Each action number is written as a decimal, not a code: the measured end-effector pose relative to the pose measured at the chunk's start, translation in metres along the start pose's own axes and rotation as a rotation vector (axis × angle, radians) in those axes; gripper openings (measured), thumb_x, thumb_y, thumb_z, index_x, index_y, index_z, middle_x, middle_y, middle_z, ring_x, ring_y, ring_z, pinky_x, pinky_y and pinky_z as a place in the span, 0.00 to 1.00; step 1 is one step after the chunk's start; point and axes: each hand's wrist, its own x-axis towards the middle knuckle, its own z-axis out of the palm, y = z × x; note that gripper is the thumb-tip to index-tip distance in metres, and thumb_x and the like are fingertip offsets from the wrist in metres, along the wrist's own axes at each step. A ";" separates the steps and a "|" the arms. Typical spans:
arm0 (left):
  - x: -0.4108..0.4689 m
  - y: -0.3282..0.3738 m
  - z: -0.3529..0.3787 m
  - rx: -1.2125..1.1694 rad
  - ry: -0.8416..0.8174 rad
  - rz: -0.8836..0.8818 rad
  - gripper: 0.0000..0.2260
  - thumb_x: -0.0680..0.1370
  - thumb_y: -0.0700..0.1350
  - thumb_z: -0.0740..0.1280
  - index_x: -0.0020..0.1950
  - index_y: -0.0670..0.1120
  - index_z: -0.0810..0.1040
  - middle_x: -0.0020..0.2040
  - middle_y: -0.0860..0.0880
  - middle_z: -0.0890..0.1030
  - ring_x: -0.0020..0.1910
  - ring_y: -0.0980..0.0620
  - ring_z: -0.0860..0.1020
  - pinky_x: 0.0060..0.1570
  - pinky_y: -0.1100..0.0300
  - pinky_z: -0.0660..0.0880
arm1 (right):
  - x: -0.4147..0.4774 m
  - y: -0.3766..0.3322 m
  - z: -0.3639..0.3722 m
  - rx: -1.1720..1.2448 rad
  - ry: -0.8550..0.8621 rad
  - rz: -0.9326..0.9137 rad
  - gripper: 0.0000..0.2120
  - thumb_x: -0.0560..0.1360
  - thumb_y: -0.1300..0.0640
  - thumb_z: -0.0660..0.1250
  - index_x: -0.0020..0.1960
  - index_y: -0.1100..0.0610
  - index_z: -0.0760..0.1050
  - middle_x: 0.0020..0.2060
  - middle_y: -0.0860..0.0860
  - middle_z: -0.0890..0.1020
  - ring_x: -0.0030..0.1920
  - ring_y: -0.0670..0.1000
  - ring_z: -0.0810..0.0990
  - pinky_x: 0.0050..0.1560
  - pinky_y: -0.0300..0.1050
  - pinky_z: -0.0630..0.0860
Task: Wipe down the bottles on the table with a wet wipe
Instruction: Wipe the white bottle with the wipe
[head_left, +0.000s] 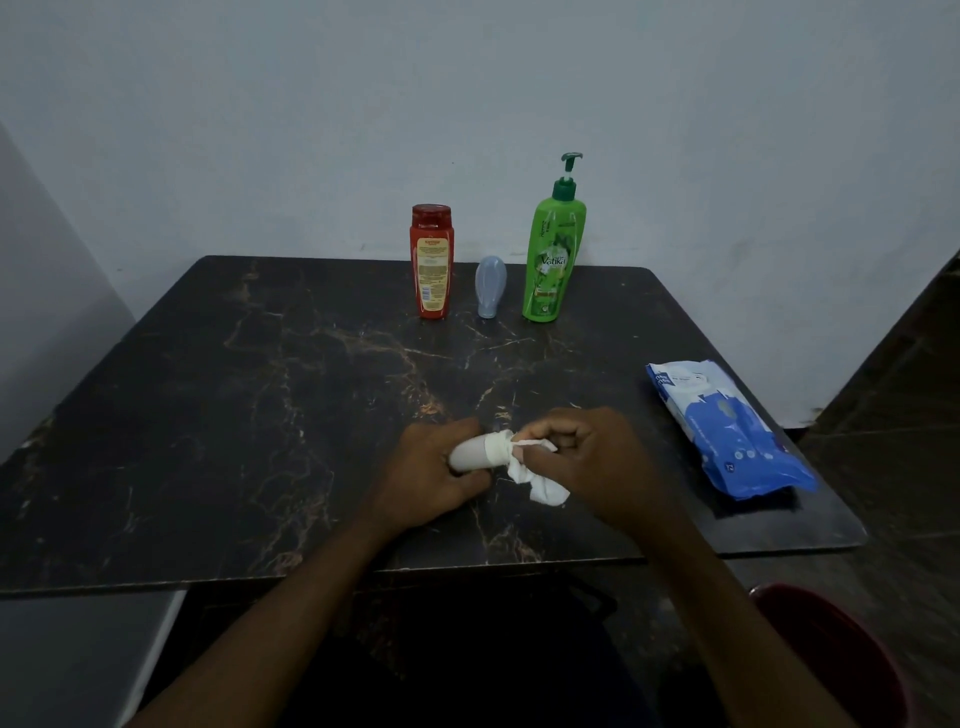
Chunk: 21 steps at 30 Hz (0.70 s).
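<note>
The left hand (436, 470) covers much of the small white bottle (470, 453), and the wet wipe (545, 488) hides its end. A dark red tub (831, 665) runs off the lower right corner.

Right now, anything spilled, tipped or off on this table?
Nothing spilled or damaged. The red bottle, grey tube and green pump bottle stand upright at the back. Only the wipes pack lies skewed close to the table's right edge.
</note>
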 end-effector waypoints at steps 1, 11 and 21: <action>0.000 0.000 0.000 0.001 -0.001 0.001 0.10 0.70 0.38 0.76 0.42 0.51 0.79 0.32 0.55 0.79 0.31 0.57 0.79 0.32 0.63 0.72 | 0.002 0.000 0.000 0.005 0.007 0.004 0.03 0.72 0.55 0.74 0.46 0.52 0.85 0.39 0.45 0.86 0.41 0.43 0.83 0.44 0.31 0.76; 0.001 0.001 -0.001 0.018 0.005 0.004 0.14 0.69 0.38 0.76 0.41 0.55 0.76 0.31 0.60 0.77 0.30 0.60 0.77 0.33 0.70 0.69 | 0.005 -0.001 -0.005 -0.010 -0.024 0.020 0.04 0.71 0.58 0.75 0.46 0.53 0.85 0.37 0.44 0.85 0.38 0.39 0.83 0.39 0.29 0.75; 0.000 0.004 -0.002 -0.018 0.019 -0.002 0.16 0.70 0.41 0.75 0.40 0.62 0.74 0.31 0.61 0.77 0.31 0.60 0.77 0.34 0.70 0.69 | 0.010 -0.003 -0.007 -0.097 -0.074 0.061 0.03 0.70 0.57 0.75 0.43 0.51 0.85 0.34 0.45 0.85 0.36 0.41 0.82 0.36 0.31 0.75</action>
